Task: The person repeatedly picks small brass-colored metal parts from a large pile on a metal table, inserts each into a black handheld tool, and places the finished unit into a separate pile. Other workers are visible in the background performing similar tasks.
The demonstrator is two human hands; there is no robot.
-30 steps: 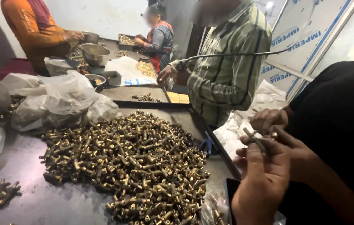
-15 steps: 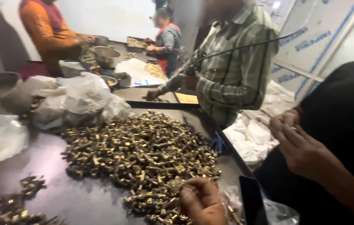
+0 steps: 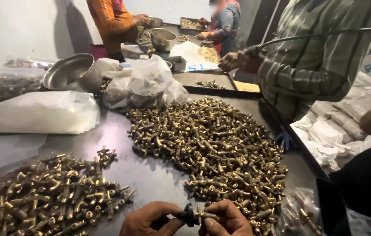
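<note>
Spreading across the dark bench [image 3: 150,175], the big pile of brass fittings [image 3: 211,148] looks heavy, hard and slick. White plastic bags [image 3: 41,112] lie left, unlabelled. At the near edge, left hand [image 3: 148,220] and right hand [image 3: 225,220] pinch one fitting [image 3: 198,216] by its ends.

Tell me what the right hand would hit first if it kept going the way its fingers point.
The right hand points leftward at the small black part pinched between both hands; beyond that, the left hand.
</note>
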